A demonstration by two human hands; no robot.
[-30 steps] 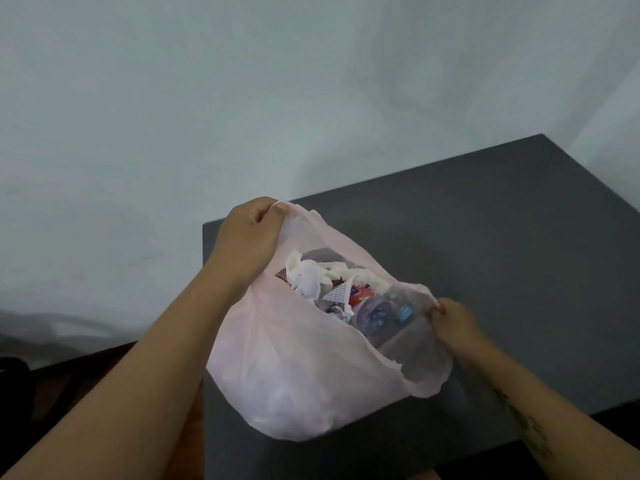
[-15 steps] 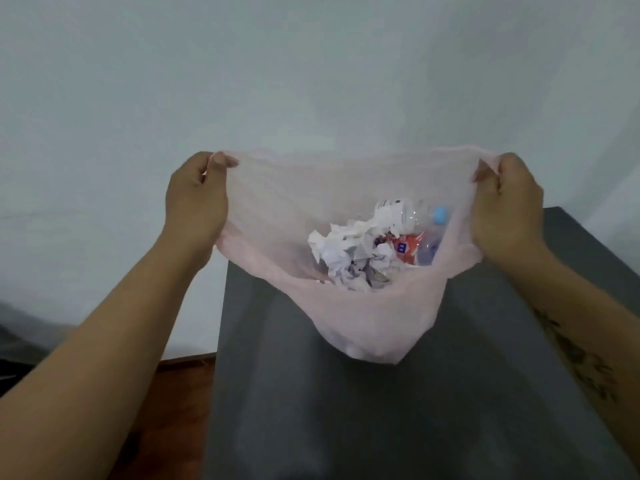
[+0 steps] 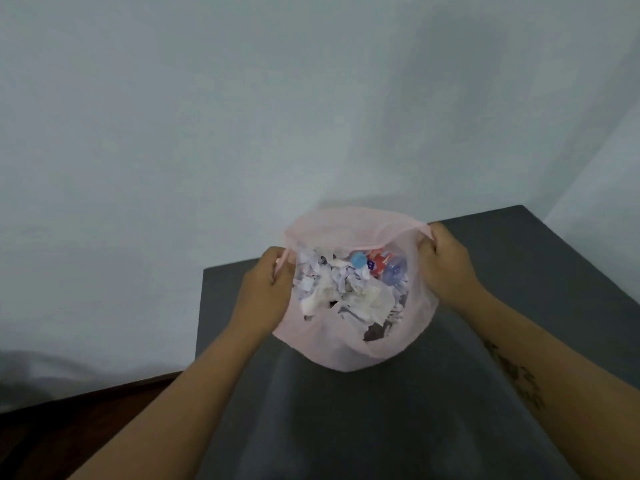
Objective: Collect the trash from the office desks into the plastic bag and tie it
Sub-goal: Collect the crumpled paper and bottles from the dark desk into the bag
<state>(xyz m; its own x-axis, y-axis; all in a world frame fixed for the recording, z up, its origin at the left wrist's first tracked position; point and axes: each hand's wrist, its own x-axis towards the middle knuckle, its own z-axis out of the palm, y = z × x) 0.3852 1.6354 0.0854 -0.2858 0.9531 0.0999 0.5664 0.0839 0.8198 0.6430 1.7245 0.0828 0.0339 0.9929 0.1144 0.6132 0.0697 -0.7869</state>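
Note:
A thin pink plastic bag (image 3: pixel 346 351) rests on the dark grey desk (image 3: pixel 519 271), its mouth open toward me. Inside lie crumpled white paper (image 3: pixel 343 292) and a clear plastic bottle with a blue cap (image 3: pixel 358 260) and a red label. My left hand (image 3: pixel 266 289) is closed on the left edge of the bag's rim. My right hand (image 3: pixel 446 261) is closed on the right edge of the rim. Both hands hold the rim at about the same height, with the trash between them.
A plain pale wall stands behind the desk, with a corner at the right. A brown wooden surface (image 3: pixel 86 431) lies left of the desk, lower down. The desk's left edge runs just under my left forearm.
The bag has come down from being held up in the air onto the desk. My hands have moved closer together, and the rim is less stretched than before.

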